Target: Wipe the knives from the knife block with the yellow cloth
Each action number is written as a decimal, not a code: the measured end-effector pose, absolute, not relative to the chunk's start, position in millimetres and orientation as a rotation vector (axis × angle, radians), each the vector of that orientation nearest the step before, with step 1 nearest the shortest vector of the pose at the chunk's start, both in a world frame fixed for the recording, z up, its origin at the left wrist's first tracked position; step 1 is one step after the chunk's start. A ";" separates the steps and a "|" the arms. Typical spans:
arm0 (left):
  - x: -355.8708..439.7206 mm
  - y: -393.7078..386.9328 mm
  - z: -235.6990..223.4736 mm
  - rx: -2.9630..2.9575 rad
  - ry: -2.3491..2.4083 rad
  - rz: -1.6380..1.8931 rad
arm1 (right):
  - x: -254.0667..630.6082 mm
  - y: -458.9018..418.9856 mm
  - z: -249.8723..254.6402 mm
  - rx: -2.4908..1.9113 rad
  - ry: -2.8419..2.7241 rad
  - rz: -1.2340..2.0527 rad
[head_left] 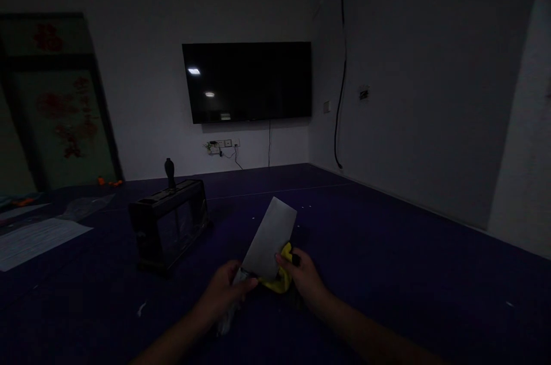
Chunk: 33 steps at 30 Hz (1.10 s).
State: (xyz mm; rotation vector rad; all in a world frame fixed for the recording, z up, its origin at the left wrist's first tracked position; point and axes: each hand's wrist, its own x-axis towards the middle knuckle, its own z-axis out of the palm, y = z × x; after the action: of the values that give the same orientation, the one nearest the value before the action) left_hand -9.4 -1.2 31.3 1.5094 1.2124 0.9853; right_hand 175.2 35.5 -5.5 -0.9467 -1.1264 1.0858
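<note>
A pale, flat rectangular panel (271, 233) tilts up between my two hands, above the purple surface. My right hand (307, 279) is closed, thumb and fingers pinching a yellow cloth-like piece (284, 282) against the panel's lower right side. The yellow piece curves under the panel toward my left thumb. My left hand (226, 293) is closed at the panel's lower left corner, with thumb and fingers near the end of the yellow piece. A pale crumpled thing (226, 322) shows below my left hand; its kind is too dark to make out.
A black open-framed box (146, 239) with a dark knobbed handle (170, 173) stands left on the purple surface (387, 273). Printed paper (41, 241) and clear plastic (86, 207) lie farther left. A television (249, 84) hangs on the wall; a black cable (343, 72) dangles right.
</note>
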 end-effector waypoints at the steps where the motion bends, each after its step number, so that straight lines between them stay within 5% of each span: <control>1: -10.9 -2.0 34.6 1.583 1.254 0.954 | 175.2 35.2 -4.7 -0.939 -1.137 1.074; 8: -28.7 -26.6 76.2 2.078 1.725 0.951 | 174.9 32.8 -3.4 -0.950 -1.278 0.970; 20: -136.4 -50.3 264.3 2.372 2.925 0.425 | 174.1 25.3 -4.2 -0.966 -1.724 0.795; 33: -171.1 -44.4 276.5 2.313 2.909 0.066 | 174.1 16.8 2.4 -0.997 -1.817 0.715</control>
State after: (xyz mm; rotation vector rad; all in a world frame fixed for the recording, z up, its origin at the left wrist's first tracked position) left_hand -171.1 -44.4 276.5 2.3131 2.9089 0.0657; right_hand 174.1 16.8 2.4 -0.9966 -1.8172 0.7151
